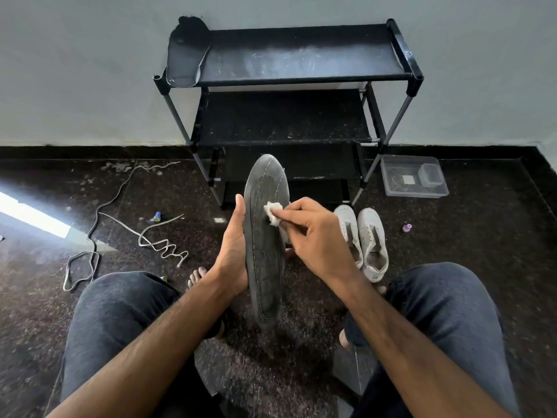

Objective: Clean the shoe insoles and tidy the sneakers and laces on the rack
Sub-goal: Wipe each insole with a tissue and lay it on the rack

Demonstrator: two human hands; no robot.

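Observation:
My left hand [232, 251] grips a dark grey insole [265, 236] by its left edge and holds it upright in front of me, thumb along the rim. My right hand [313, 233] pinches a small white cotton wad [272, 213] and presses it against the insole's upper half. A second dark insole [185, 54] lies on the left end of the black rack's [301, 76] top shelf. Two white sneakers [361, 239] without laces stand side by side on the floor right of my hands. Two loose laces [164, 244] lie on the floor at the left.
A clear plastic box [414, 180] sits on the floor by the rack's right leg. A small purple cap [407, 228] lies further right, and a small blue and yellow object [156, 217] lies left of the rack. My knees frame the lower view.

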